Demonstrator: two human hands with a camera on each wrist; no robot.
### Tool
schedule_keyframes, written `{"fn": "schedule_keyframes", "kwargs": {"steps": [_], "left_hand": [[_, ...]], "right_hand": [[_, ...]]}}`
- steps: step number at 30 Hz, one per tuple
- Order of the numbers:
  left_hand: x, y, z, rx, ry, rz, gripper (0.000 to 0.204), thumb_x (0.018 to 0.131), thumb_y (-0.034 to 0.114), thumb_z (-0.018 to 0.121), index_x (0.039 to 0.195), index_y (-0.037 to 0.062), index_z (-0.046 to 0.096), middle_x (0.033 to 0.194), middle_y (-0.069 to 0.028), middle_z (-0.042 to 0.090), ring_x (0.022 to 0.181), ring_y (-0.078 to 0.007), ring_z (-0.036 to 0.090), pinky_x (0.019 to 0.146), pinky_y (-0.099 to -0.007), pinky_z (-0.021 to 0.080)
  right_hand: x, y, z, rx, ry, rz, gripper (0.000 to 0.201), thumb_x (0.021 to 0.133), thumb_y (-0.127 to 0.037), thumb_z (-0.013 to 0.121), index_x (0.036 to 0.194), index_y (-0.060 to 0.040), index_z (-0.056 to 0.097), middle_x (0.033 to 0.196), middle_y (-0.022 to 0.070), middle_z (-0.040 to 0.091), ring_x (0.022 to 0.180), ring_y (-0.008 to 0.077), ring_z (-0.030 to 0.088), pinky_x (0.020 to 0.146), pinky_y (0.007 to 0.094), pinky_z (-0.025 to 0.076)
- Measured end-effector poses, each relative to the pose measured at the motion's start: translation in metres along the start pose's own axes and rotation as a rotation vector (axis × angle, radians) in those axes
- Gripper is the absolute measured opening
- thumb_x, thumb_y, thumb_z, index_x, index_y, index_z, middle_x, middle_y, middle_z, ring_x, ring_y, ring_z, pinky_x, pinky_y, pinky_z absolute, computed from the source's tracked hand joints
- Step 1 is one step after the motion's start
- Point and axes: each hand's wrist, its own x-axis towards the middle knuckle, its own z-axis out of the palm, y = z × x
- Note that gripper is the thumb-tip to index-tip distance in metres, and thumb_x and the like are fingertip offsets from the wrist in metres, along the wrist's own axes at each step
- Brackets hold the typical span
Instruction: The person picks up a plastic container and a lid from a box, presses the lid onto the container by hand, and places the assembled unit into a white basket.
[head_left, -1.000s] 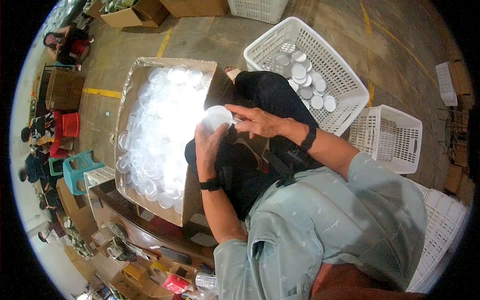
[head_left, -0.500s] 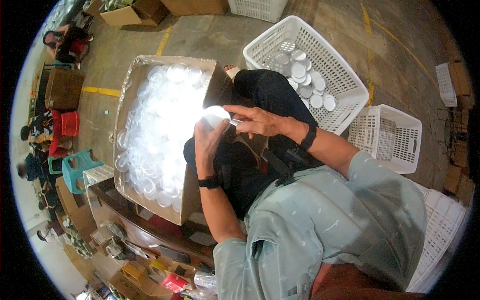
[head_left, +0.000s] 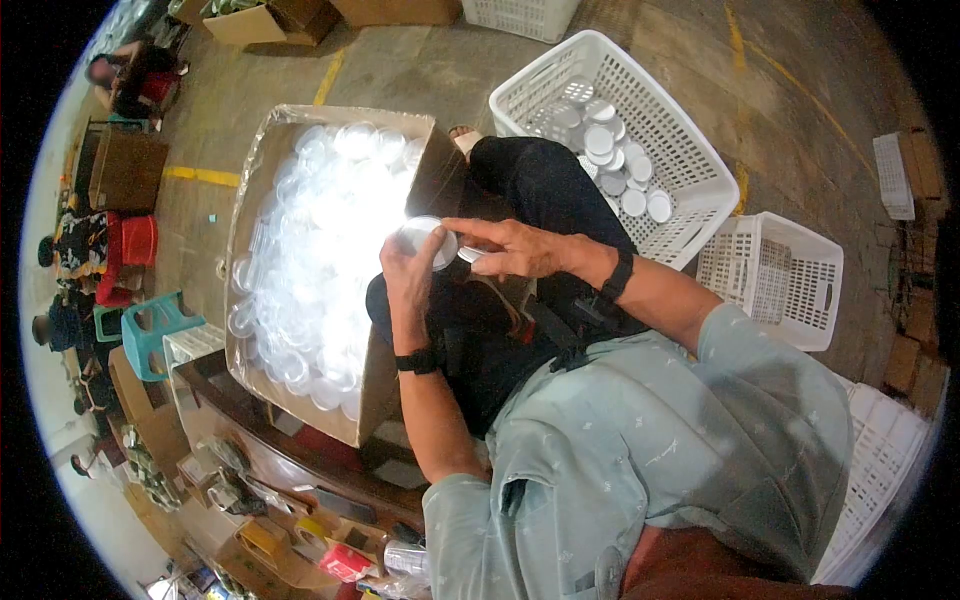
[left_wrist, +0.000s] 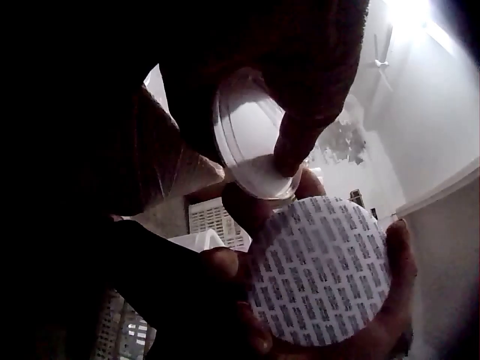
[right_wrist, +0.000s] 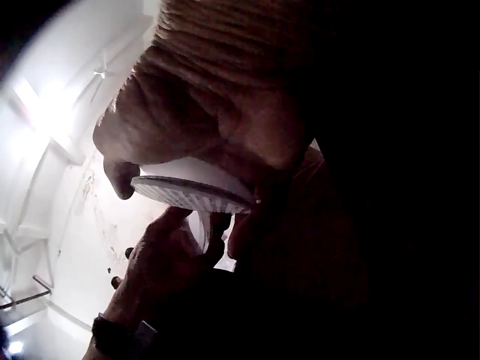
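Since a second ago the clear lid (head_left: 424, 241) has turned in the left hand (head_left: 408, 272), so its hollow side now faces up rather than glaring white, and both hands have edged slightly nearer the cardboard box (head_left: 395, 360). That left hand pinches the lid's rim between thumb and curled fingers, just past the box's near corner, above the person's dark lap. Right beside it, the right hand (head_left: 510, 247) grips a round printed liner disc (left_wrist: 319, 270) with bent fingers around its edge; the left wrist view shows the disc just below the lid, close to it but whether touching cannot be told. Heaped clear lids (head_left: 310, 250) fill the box. Beyond the box's far right side stands a white basket (head_left: 690, 175) holding finished lids (head_left: 620, 165), with a smaller white crate (head_left: 775, 275) farther out.
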Motion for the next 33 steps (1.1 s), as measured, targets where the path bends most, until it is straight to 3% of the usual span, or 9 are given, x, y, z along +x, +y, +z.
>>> {"fn": "schedule_keyframes", "kwargs": {"steps": [7,9,10,12,19,24,28,29,33], "left_hand": [[-0.001,0.000,0.000,-0.125,0.025,0.000,0.031,0.082,0.019,0.081,0.099,-0.0023,0.066,0.088,-0.0095,0.069,0.077,-0.0157,0.064,0.070,-0.0294,0.051],[-0.002,0.004,0.000,-0.083,0.009,-0.022,0.028,0.085,0.018,0.077,0.100,-0.0022,0.066,0.090,-0.0087,0.068,0.077,-0.0148,0.063,0.068,-0.0290,0.051],[-0.001,0.003,0.000,-0.084,0.009,-0.021,0.028,0.085,0.018,0.077,0.100,-0.0022,0.066,0.090,-0.0087,0.068,0.077,-0.0148,0.063,0.068,-0.0290,0.051],[0.001,-0.002,-0.001,-0.150,0.018,-0.036,0.026,0.091,0.020,0.070,0.103,-0.0029,0.067,0.091,-0.0079,0.068,0.078,-0.0141,0.062,0.068,-0.0282,0.050],[0.000,-0.007,-0.001,-0.253,0.022,0.007,0.029,0.098,0.023,0.059,0.109,-0.0025,0.067,0.091,-0.0061,0.067,0.081,-0.0143,0.061,0.072,-0.0282,0.049],[0.001,-0.005,-0.003,-0.223,-0.029,-0.026,0.032,0.098,0.026,0.059,0.110,-0.0018,0.069,0.092,-0.0076,0.068,0.083,-0.0165,0.062,0.073,-0.0296,0.050],[-0.003,-0.003,0.001,-0.352,-0.063,0.074,0.043,0.098,0.028,0.060,0.132,0.0010,0.056,0.117,-0.0123,0.064,0.093,-0.0183,0.065,0.080,-0.0324,0.052],[0.001,-0.011,-0.005,-0.321,-0.077,0.065,0.051,0.101,0.030,0.057,0.141,0.0010,0.046,0.128,-0.0170,0.060,0.097,-0.0205,0.067,0.080,-0.0315,0.054],[0.013,-0.006,-0.027,-0.466,0.031,0.010,0.053,0.101,0.031,0.059,0.141,-0.0015,0.046,0.128,-0.0188,0.061,0.098,-0.0213,0.067,0.075,-0.0293,0.056]], "right_hand": [[0.000,-0.007,-0.001,-0.038,-0.009,-0.012,0.076,0.093,-0.028,0.062,0.158,-0.0115,0.027,0.124,0.0153,0.062,0.082,0.0180,0.061,0.073,0.0330,0.053],[-0.001,-0.014,-0.002,-0.080,-0.053,0.025,0.074,0.095,-0.024,0.058,0.160,-0.0155,0.024,0.129,0.0164,0.059,0.110,0.0240,0.061,0.094,0.0375,0.050],[-0.001,-0.013,-0.002,-0.081,-0.053,0.025,0.074,0.095,-0.024,0.058,0.160,-0.0155,0.024,0.129,0.0164,0.059,0.110,0.0240,0.061,0.094,0.0375,0.050],[0.000,-0.009,0.000,-0.009,0.004,0.003,0.074,0.094,-0.027,0.060,0.158,-0.0118,0.027,0.123,0.0141,0.061,0.084,0.0192,0.062,0.077,0.0332,0.053],[0.000,-0.016,-0.001,0.034,-0.010,0.052,0.072,0.095,-0.024,0.059,0.159,-0.0133,0.026,0.119,0.0139,0.062,0.087,0.0172,0.062,0.073,0.0315,0.053],[0.001,-0.010,-0.001,0.144,-0.066,0.098,0.062,0.095,-0.023,0.058,0.153,-0.0098,0.039,0.118,0.0126,0.061,0.087,0.0176,0.064,0.068,0.0299,0.055],[-0.005,-0.016,-0.004,0.189,-0.032,0.106,0.061,0.094,-0.024,0.055,0.151,-0.0068,0.040,0.132,0.0155,0.057,0.104,0.0209,0.066,0.068,0.0276,0.055],[-0.009,-0.019,-0.007,0.279,0.071,0.045,0.061,0.095,-0.027,0.055,0.151,-0.0054,0.040,0.130,0.0157,0.058,0.103,0.0221,0.067,0.068,0.0274,0.056],[-0.021,-0.017,-0.033,0.601,0.432,-0.330,0.063,0.100,-0.041,0.049,0.150,-0.0031,0.038,0.131,0.0200,0.057,0.104,0.0305,0.067,0.066,0.0289,0.057]]}}
